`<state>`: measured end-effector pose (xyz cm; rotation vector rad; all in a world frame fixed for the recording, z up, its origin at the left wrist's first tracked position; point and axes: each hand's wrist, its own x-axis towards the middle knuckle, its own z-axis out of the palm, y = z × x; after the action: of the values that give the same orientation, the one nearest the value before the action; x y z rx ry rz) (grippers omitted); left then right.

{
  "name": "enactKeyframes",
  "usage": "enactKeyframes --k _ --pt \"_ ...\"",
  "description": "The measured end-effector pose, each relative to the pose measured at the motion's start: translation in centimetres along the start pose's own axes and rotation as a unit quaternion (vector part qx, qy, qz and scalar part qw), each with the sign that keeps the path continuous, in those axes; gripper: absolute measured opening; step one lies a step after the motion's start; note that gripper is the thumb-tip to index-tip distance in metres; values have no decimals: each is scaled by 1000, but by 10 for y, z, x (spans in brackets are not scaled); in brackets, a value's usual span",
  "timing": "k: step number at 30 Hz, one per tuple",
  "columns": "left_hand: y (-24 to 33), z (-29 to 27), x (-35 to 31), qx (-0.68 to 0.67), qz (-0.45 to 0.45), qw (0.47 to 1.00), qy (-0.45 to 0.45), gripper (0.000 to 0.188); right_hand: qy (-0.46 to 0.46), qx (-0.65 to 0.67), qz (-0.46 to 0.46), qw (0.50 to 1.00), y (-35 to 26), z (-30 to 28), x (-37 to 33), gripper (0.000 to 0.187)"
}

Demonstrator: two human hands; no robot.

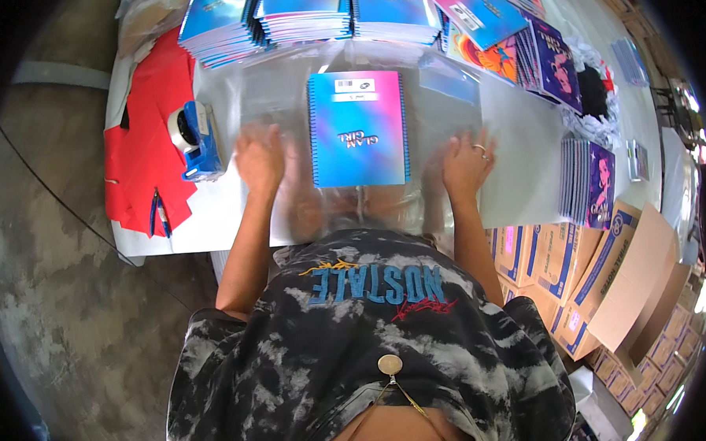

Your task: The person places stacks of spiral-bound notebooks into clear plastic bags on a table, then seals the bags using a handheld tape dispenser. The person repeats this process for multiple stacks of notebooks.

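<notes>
A spiral notebook with a blue-to-pink cover lies upside down to me on a clear plastic sheet. White stickers show on the cover edge farthest from me. To the left of the notebook, my left hand lies over the plastic with its fingers stretched out, slightly blurred. On the other side my right hand, with a ring on one finger, rests on the sheet with fingers apart. Neither hand touches the notebook or holds anything I can see.
Stacked blue notebooks line the table's far side. A blue tape dispenser and pens sit on red sheets at left. Purple notebooks stand stacked at right, above cardboard boxes beside the table.
</notes>
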<state>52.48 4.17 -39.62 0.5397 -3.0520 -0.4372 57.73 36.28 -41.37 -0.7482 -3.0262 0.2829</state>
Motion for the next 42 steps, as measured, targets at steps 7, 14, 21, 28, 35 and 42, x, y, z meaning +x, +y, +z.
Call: enactKeyframes --k 7,14,21,28,35,42 --pt "-8 48 6 54 82 976 193 53 152 100 -28 983 15 32 0 30" --pt "-39 33 60 -301 -66 951 -22 45 122 480 95 863 18 12 27 32" --pt "-62 -4 79 -511 -147 811 -245 30 -74 413 176 890 54 2 48 19" --pt "-58 23 66 -304 -65 950 24 33 138 244 24 960 41 28 41 16" --pt "-53 21 60 -182 -20 980 81 45 -18 159 51 986 27 0 42 18" --pt "-30 26 41 -182 -9 975 126 17 9 193 57 979 19 7 50 27"
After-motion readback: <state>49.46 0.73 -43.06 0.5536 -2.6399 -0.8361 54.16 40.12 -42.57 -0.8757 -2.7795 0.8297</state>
